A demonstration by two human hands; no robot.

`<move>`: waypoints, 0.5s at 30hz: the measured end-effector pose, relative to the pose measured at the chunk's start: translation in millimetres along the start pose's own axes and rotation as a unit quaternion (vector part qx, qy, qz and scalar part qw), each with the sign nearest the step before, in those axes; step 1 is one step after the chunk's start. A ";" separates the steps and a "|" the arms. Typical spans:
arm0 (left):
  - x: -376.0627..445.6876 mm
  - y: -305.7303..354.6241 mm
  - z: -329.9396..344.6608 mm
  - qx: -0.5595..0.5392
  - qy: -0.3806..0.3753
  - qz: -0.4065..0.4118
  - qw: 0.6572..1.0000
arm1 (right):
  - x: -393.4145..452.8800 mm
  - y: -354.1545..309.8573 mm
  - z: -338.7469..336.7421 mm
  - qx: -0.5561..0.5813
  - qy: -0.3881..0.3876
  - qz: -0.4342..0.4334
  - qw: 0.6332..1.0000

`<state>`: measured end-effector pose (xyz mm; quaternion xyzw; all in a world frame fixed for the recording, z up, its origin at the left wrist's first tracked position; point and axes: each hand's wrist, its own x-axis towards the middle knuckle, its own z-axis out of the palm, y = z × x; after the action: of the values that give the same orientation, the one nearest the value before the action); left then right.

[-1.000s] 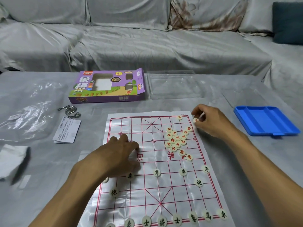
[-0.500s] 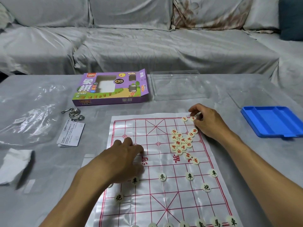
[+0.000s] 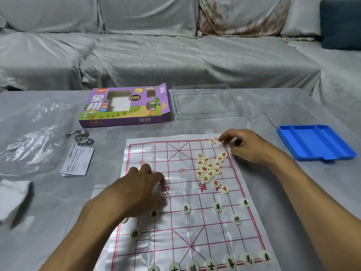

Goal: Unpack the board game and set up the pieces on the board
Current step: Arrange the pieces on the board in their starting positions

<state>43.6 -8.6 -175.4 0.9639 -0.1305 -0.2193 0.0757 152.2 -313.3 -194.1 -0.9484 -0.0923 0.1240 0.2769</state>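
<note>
**Mia:** What are the hands doing?

**Dad:** The right hand (image 3: 247, 147) is at the far right corner of the board (image 3: 175, 241). Its fingertips (image 3: 222, 138) bend down over that corner spot. I think there is a small red piece under them, but the fingers hide it, so I cannot tell if they pinch it or just touch it. One red piece (image 3: 212, 141) sits just beside them on the back line.

**Mia:** And the other hand?

**Dad:** The left hand (image 3: 139, 189) lies flat on the left side of the board, fingers spread, holding nothing. It presses the thin sheet down (the sheet looks shiny and has folds in it).

**Mia:** Where are the other pieces?

**Dad:** The rest of the red pieces are in a pile (image 3: 211, 169) near the right hand. The dark pieces (image 3: 217, 207) stand in their places on the near side.

**Mia:** How do you do this part well?

**Dad:** I would put each red piece right on a crossing of the lines, word side up. Take one piece at a time off the pile, so the rest do not scatter. Keep the flat hand down, so the board does not slide.

**Mia:** And all that stuff behind?

**Dad:** The purple box (image 3: 125, 106), a clear lid (image 3: 205, 102) and a blue tray (image 3: 314, 141) lie on the table, well apart from the hands.
</note>
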 end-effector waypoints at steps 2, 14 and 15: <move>0.0 0.6 -0.5 0.000 -0.004 -0.001 1.000 | -12.1 3.7 2.0 -0.017 -0.041 -0.006 0.999; -1.4 2.0 -1.4 -0.004 -0.007 -0.005 1.000 | -19.7 2.7 16.7 -0.064 0.019 -0.013 0.998; -1.0 2.3 -1.6 -0.004 -0.007 -0.006 1.000 | -19.5 2.2 16.0 -0.067 0.019 -0.015 0.997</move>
<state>43.0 -10.4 -173.1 0.9627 -0.1248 -0.2274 0.0774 129.2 -311.8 -204.7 -0.9656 -0.1091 0.0954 0.2160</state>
